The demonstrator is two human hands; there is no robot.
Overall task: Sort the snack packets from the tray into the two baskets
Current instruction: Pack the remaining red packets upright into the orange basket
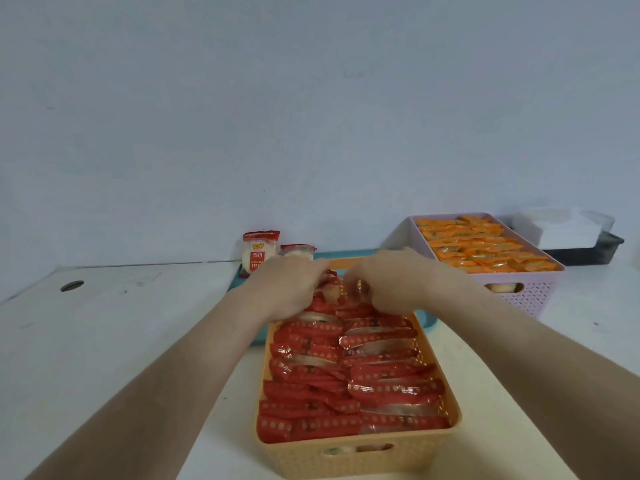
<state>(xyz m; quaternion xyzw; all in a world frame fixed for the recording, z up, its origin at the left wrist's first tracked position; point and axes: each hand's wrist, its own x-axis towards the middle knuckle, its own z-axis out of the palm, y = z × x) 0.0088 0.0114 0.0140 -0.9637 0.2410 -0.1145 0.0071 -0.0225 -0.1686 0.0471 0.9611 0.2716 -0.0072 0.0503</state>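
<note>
Head view: both forearms reach forward from the near edge of the counter (121, 341), converging over the far end of the orange basket (356, 455). Left hand (287, 289) is palm down, knuckles up, fingers curled onto the red packets (346, 375) and gripping one at its tip. Right hand (391, 285) mirrors it, fingers curled down and pinching the red packets just beside the left hand's. The hands are nearly touching.

Counts: two baskets, one tray, two loose packets.
- The orange basket sits mid-counter by the near edge, packed with red packets in two rows; too many overlap to count.
- The pink basket (526, 296) sits toward the far right corner, filled with orange packets (485, 251), also too many to count.
- The teal tray (242, 278) lies at the far edge in the middle, with the orange basket's far end overlapping it.
- Two red-and-white packets (260, 251) stand upright on the tray's far side, behind the left hand.

One black bin (588, 251) with a white stack (561, 226) on it stands at the far right edge. There is one round hole (72, 285) in the counter at far left.
</note>
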